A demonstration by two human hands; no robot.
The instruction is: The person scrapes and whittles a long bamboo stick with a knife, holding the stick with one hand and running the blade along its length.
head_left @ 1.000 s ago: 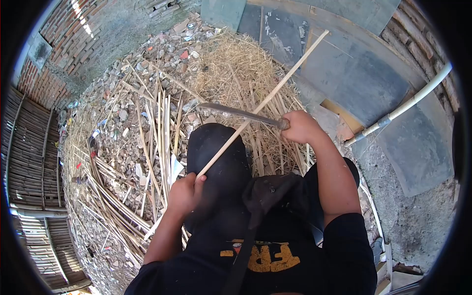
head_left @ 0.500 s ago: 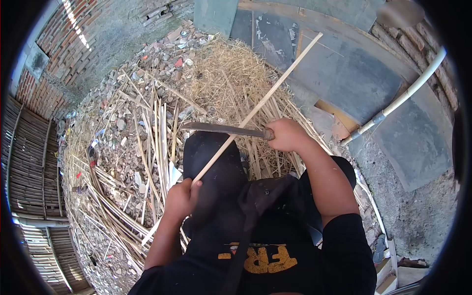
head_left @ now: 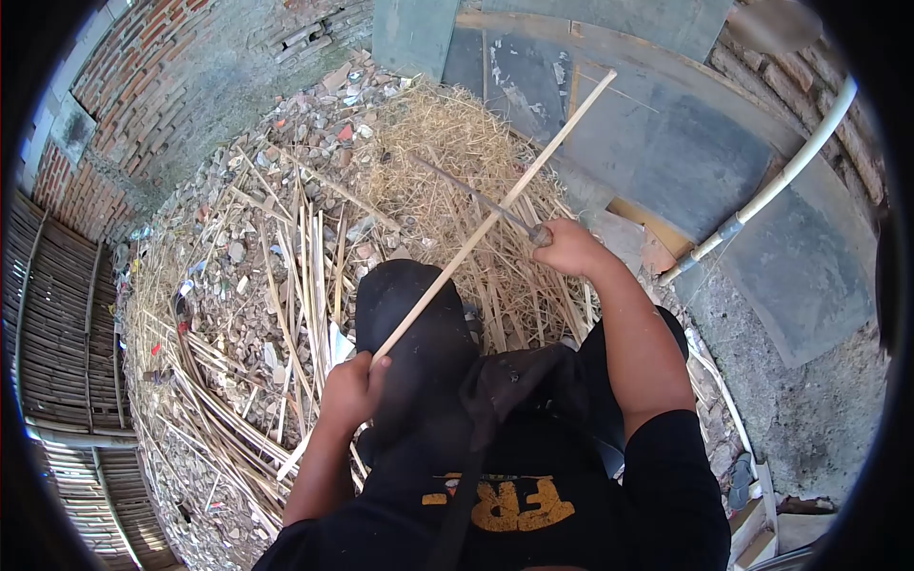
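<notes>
A long pale bamboo strip [head_left: 447, 271] slants up and to the right across my dark-clad knee [head_left: 395, 290]. Its near end is gripped by my left hand [head_left: 350, 388], while the far end points toward the grey boards. My right hand [head_left: 569, 249] is closed round the handle of a machete [head_left: 476, 195]. The blade meets the strip around its middle, seen nearly edge-on, with its tip pointing to the upper left over the shavings. Whether the edge cuts into the strip cannot be made out.
Curled shavings [head_left: 428, 143] lie heaped ahead of me. Several loose bamboo strips [head_left: 307, 257] rest on rubble at the left. Grey boards [head_left: 666, 157] and a pale pole [head_left: 785, 176] stand at the right. A brick wall [head_left: 143, 114] and a bamboo-slat wall [head_left: 57, 314] border the left.
My right hand has moved the machete forward along the strip, away from my body. The blade has turned from broadside to nearly edge-on. My left hand stays in about the same place.
</notes>
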